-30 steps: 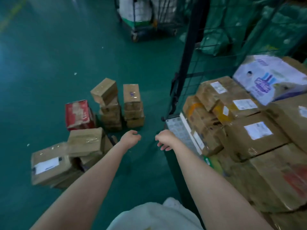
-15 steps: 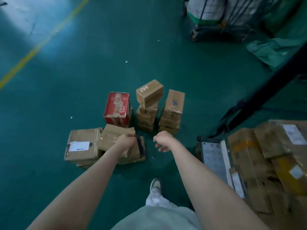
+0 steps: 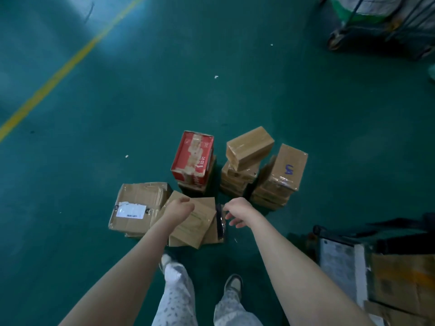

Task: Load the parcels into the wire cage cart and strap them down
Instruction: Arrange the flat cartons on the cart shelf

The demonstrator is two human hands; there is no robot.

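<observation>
A yellow line point(image 3: 58, 71) runs slantwise across the green floor point(image 3: 235, 90) at the far left. The parcels not yet loaded sit in a loose cluster on the floor in front of the person's feet.

Leftmost of them is a dented brown parcel with a white label point(image 3: 136, 208), lying on another box. Just beside it, and overlapping its right edge, lies a flat brown parcel point(image 3: 200, 228). The left hand point(image 3: 179, 208) is stretched out over this flat parcel with its fingers loosely curled and nothing in its grasp; whether it touches the cardboard I cannot tell.

Behind stands a red box point(image 3: 194, 158) on top of a darker box. A narrow dark item point(image 3: 220, 222) lies along the flat parcel's right edge. The right hand point(image 3: 237, 211) hangs just right of it, fingers spread and relaxed, holding nothing.

Further right are two stacks of small taped parcels: one topped by a skewed brown parcel point(image 3: 249, 147), the other by a parcel with a purple mark point(image 3: 282, 170). The stacks stand close together, near the red box.

At the lower right, the dark frame of the wire cage cart point(image 3: 388, 228) comes into view, with a pale sheet point(image 3: 339, 257) at its near edge and loaded brown parcels point(image 3: 400, 281) inside. Another wheeled cart point(image 3: 376, 20) stands well apart at the top right.
</observation>
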